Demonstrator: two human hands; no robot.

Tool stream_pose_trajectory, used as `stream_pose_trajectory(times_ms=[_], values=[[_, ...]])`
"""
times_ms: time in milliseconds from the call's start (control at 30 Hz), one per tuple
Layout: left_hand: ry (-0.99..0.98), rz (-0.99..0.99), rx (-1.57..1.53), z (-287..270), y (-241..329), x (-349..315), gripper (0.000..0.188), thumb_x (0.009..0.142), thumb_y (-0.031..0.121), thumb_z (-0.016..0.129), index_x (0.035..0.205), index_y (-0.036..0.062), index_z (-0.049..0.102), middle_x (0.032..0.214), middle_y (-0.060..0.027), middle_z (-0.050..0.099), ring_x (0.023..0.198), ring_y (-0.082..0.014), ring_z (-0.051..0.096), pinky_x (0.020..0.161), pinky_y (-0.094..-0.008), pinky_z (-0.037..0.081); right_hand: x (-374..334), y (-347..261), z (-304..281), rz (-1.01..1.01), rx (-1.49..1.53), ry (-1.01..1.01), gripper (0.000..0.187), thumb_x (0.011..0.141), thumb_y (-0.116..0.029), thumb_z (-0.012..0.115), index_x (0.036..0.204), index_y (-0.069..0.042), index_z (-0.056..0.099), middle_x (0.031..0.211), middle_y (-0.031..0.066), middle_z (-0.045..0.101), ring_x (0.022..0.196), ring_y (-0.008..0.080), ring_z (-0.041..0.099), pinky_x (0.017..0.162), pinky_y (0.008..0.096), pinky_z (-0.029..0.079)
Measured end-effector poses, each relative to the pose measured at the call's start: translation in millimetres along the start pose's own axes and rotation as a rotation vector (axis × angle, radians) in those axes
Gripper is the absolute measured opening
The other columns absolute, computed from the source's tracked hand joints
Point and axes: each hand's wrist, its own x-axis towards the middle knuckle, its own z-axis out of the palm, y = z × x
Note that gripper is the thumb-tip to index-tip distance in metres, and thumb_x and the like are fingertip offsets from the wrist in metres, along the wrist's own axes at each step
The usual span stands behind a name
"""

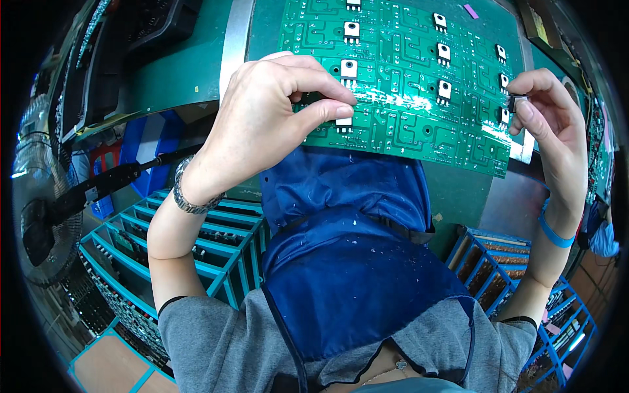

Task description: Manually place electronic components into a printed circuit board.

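A large green circuit board [393, 121] lies in front of me, carrying rows of flat three-legged transistors [444, 92] with pale faces. Over its left part, my left hand [278, 98] has thumb and index fingertip brought together. Just below that thumb sits one transistor [344, 123], partly covered; another transistor [348, 69] stands beyond the index finger. Whether anything is between the fingertips is hidden. At the board's right edge, my right hand [553, 121] pinches a small black transistor [517, 102] between thumb and index finger, close to the mounted ones there.
Teal racks [177, 229] holding boards stand low on my left, with blue racks [498, 262] low on my right. A fan [46, 209] is at far left. Black trays [157, 33] lie on the green bench, and a metal rail [236, 39] runs left of the board.
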Motion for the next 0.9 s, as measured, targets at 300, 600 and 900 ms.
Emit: stream_pose_trajectory(times_ms=[300, 600, 900], values=[[0.044, 0.220, 0.118, 2, -3, 2, 0.016, 0.072, 0.006, 0.080, 0.087, 0.0091, 0.078, 0.079, -0.0033, 0.069, 0.074, -0.0172, 0.062, 0.063, -0.0278, 0.048, -3, 3, 7, 0.023, 0.089, -0.022, 0.026, 0.093, -0.013, 0.067, 0.114, 0.001, 0.061, 0.098, 0.0030, 0.062, 0.083, 0.0065, 0.058, 0.071, 0.0215, 0.050], [0.057, 0.138, 0.140, 6, 7, -7, 0.028, 0.071, 0.007, 0.082, 0.097, 0.0073, 0.072, 0.091, -0.0060, 0.064, 0.084, -0.0195, 0.060, 0.069, -0.0296, 0.048, -9, -1, 24, 0.166, 0.168, -0.043, 0.022, 0.085, -0.003, 0.073, 0.103, 0.003, 0.060, 0.085, 0.0033, 0.061, 0.072, 0.0072, 0.060, 0.065, 0.0193, 0.051], [0.078, 0.082, 0.194, 11, 18, -12, 0.053, 0.062, 0.021, 0.088, 0.110, 0.0086, 0.068, 0.103, -0.0055, 0.063, 0.092, -0.0228, 0.058, 0.077, -0.0317, 0.047, -3, 7, 52, 0.180, 0.080, -0.088, 0.014, 0.086, -0.004, 0.074, 0.097, 0.002, 0.068, 0.091, 0.0016, 0.064, 0.078, 0.0060, 0.061, 0.071, 0.0187, 0.051]])
